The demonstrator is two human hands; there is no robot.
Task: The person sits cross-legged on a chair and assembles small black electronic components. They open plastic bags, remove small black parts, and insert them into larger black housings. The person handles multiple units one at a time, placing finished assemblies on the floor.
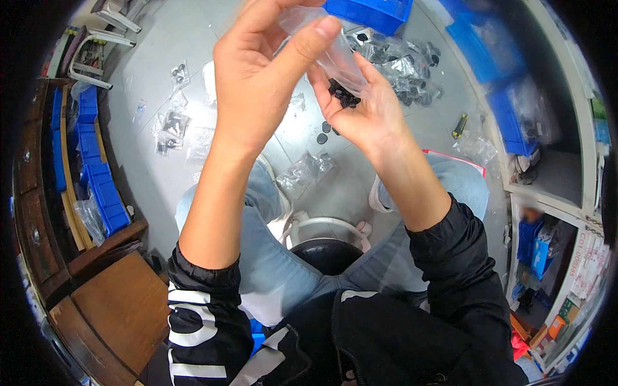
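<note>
My left hand (pixel 254 77) is raised, its thumb and fingers closed on a clear plastic bag (pixel 333 61). The bag slants down to the right, and its lower end reaches into my right hand (pixel 373 116). That hand is cupped palm up, with a small pile of black pieces (pixel 344 94) lying in it. Whether the pieces are loose or partly inside the bag is hard to tell. Below, a few black discs (pixel 324 132) lie on the floor.
Many small clear bags with black parts (pixel 405 67) lie beyond my right hand, near a blue bin (pixel 370 13). Other bags (pixel 170 132) are at left. A yellow-black cutter (pixel 459 126) lies at right. Wooden drawers (pixel 32 193) and a white cabinet (pixel 547 193) flank me.
</note>
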